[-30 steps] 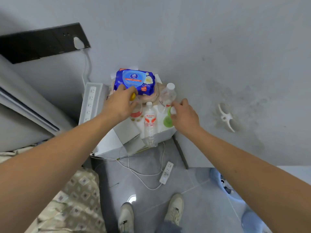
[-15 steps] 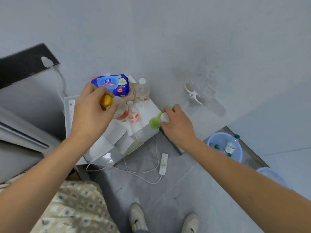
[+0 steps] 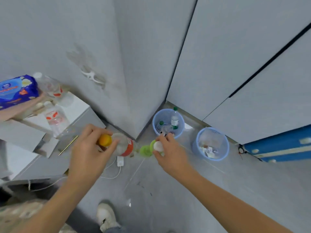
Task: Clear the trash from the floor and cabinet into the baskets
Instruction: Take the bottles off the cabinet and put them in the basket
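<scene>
My left hand (image 3: 87,152) grips a clear bottle with an orange cap and red label (image 3: 124,146) by its neck, held over the floor beside the white cabinet (image 3: 79,108). My right hand (image 3: 170,152) grips a bottle with a white cap and green label (image 3: 146,150). Both bottles hang just left of two pale blue baskets. The nearer-left basket (image 3: 156,118) holds several green-capped bottles. The right basket (image 3: 223,148) holds crumpled paper. Two more clear bottles (image 3: 55,118) and a blue tissue pack (image 3: 16,91) stand on the cabinet.
A wall corner juts out between the cabinet and the baskets. A white power strip (image 3: 120,161) with cables lies on the grey floor under my hands. A blue box (image 3: 282,145) sits at the right wall. My shoe (image 3: 106,216) is below.
Both hands lifted their bottles off the cabinet and carried them right, toward the baskets. My view swung right, so both baskets now show fully.
</scene>
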Available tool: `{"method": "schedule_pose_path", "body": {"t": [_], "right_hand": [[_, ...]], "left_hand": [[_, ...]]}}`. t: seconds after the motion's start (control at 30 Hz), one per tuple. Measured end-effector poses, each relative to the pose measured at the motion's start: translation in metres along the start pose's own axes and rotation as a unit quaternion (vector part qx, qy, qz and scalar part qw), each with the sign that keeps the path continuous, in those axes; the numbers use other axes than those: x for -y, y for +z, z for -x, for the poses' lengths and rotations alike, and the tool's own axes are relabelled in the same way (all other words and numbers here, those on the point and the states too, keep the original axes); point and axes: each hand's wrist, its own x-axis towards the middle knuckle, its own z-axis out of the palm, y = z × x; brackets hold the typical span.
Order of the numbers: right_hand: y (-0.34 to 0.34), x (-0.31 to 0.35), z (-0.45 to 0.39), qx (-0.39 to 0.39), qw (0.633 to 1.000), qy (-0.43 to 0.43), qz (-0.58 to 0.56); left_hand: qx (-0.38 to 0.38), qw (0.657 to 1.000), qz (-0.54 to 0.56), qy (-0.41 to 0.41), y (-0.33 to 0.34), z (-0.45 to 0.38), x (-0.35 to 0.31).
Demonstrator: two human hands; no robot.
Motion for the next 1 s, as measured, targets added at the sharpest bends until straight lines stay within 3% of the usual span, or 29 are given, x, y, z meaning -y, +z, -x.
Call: {"method": "schedule_pose_path", "body": {"t": [0.2,0.4,0.67,1.0], "right_hand": [[-0.032,-0.107,0.001,-0.013,0.995,0.1,0.016],[-0.013,-0.176,-0.066,-0.027,0.985,0.17,0.012],[0.044,-0.24,-0.175,-0.022,0.983,0.183,-0.002],[0.113,-0.321,-0.239,0.063,0.978,0.191,0.049]], "left_hand": [[0.079,0.996,0.031,-0.022,0.105,-0.021,-0.042],[0.128,0.992,0.01,-0.017,0.201,-0.096,-0.022],[0.162,0.986,-0.029,-0.022,0.322,-0.178,0.017],[0.18,0.98,-0.078,-0.044,0.438,-0.218,0.075]]}}
